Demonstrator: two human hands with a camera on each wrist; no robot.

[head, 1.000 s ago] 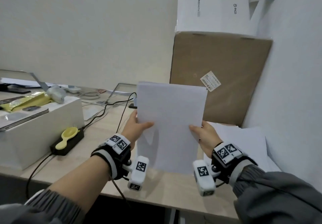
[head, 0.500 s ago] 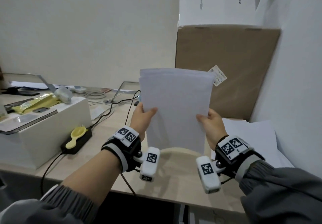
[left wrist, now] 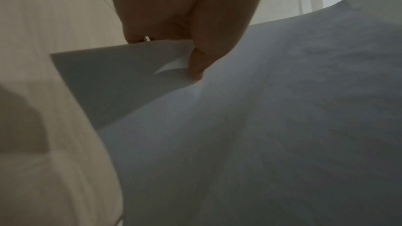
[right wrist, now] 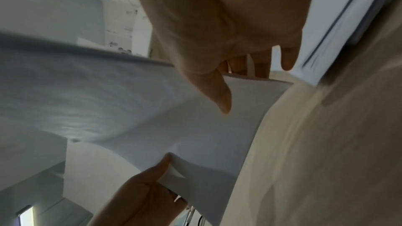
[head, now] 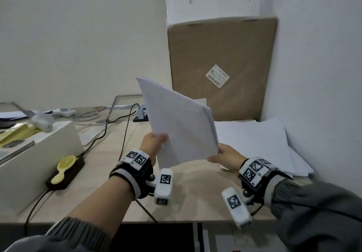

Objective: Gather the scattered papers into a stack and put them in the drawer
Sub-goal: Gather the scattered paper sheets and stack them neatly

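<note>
Paper stack (head: 180, 126) thin, white, bowed; both hands pinching.

Head view: up high, facing forward and down over the desk (head: 109, 153), both wrists in frame, cardboard box (head: 221, 65) far right. Left wrist view: super close, looking along the left hand (left wrist: 185, 15) at the paper stack (left wrist: 261, 126). Right wrist view: same closeness from the right side, along the right hand (right wrist: 228, 23). Shared by all three: that stack, plus the left hand.
</note>
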